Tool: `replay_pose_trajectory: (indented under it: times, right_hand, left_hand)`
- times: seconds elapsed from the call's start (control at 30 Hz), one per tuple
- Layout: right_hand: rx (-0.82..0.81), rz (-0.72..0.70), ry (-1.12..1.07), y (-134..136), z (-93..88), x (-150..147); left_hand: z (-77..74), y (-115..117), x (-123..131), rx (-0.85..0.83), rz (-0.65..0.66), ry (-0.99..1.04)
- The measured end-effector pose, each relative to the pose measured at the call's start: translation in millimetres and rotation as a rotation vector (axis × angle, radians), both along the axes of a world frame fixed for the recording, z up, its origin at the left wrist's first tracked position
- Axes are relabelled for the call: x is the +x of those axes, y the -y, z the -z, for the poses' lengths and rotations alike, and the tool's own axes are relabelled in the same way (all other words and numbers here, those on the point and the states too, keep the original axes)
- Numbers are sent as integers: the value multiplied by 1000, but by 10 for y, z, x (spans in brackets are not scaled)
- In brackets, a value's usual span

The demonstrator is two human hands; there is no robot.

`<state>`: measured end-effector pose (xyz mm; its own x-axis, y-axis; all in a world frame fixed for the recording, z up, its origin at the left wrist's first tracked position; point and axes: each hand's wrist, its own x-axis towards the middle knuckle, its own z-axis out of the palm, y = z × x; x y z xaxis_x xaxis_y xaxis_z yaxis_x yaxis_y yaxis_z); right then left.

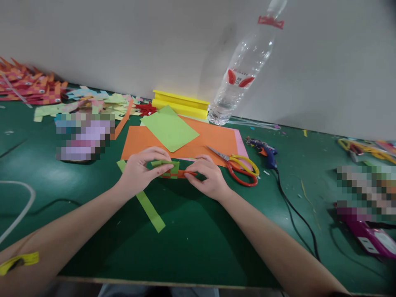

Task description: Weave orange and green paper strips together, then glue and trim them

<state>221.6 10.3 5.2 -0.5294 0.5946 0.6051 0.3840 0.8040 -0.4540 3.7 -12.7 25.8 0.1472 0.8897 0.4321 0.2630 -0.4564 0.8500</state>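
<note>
My left hand (142, 170) pinches the green part of a small woven paper piece (173, 170), made of green and orange strips. My right hand (208, 176) holds the orange end of the same piece between thumb and fingers. A long green paper strip (150, 210) lies on the table under and below my left hand. Behind my hands are orange paper sheets (136, 142) with a green square sheet (170, 128) on top. Scissors (243, 168) with yellow and red handles rest partly on the orange sheets, right of my right hand, blades apart from it.
A tilted plastic bottle (238, 78) leans by the wall beside folded yellow paper (181, 105). A blue glue gun (267, 153) trails a black cable at right. Paper scraps (117, 105) and red-orange woven pieces (34, 84) fill the back left. A purple power strip (368, 237) lies right.
</note>
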Motion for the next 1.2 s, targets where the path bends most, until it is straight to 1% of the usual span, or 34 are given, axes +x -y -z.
replay_pose_trajectory:
  times: [0.17, 0.27, 0.47, 0.73, 0.9, 1.0, 1.13, 1.2]
  right_hand:
    - [-45, 20, -60, 65, -34, -57]
    - [-56, 13, -50, 83, -24, -87]
    - [-38, 32, -53, 67, 14, -78]
    - [-40, 20, -50, 73, 27, -67]
    - [-38, 15, -28, 66, 17, -59]
    - [-40, 14, -16, 65, 13, -57]
    - [-54, 55, -51, 87, -2, -70]
    - [-64, 71, -65, 99, -9, -81]
  left_hand:
    - [-24, 21, 19, -60, 57, -28]
    - [-15, 27, 31, -72, 79, -24]
    - [0, 29, 32, -39, 49, -47]
    - [-47, 50, 34, -17, 37, -80]
    - [-29, 45, 25, -24, 25, -92]
    - [-18, 37, 21, -18, 23, -66]
    - [-45, 58, 31, -16, 8, -63]
    - [-76, 76, 35, 10, -20, -88]
